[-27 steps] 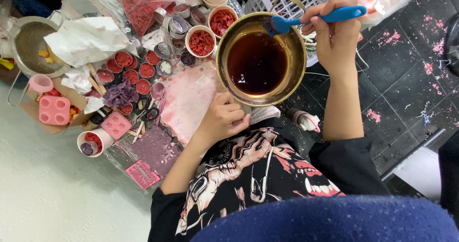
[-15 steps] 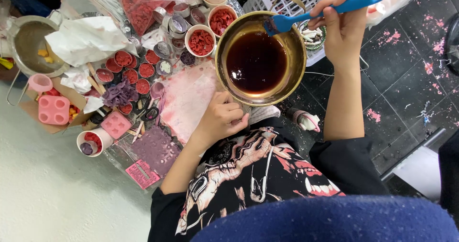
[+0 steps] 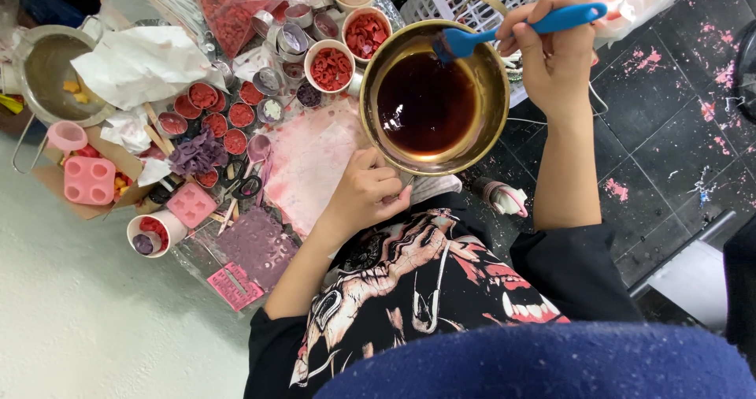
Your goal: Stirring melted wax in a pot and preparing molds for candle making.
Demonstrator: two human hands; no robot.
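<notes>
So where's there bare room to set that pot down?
The pale stained sheet between the left hand and the filled red moulds is bare. The dark floor beyond the right hand is open. Cups and moulds crowd the rest.

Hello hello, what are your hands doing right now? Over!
Left hand grips the pot by its near side. Right hand holds blue brush at the rim. Dark liquid inside. Nothing blocking.

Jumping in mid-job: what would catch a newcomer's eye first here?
The metal pot of dark reddish-brown liquid, centre frame, gripped at its near edge by the left hand. Above its far rim, the right hand holds a blue brush. To the left, small cups of red pieces crowd the work surface.
</notes>
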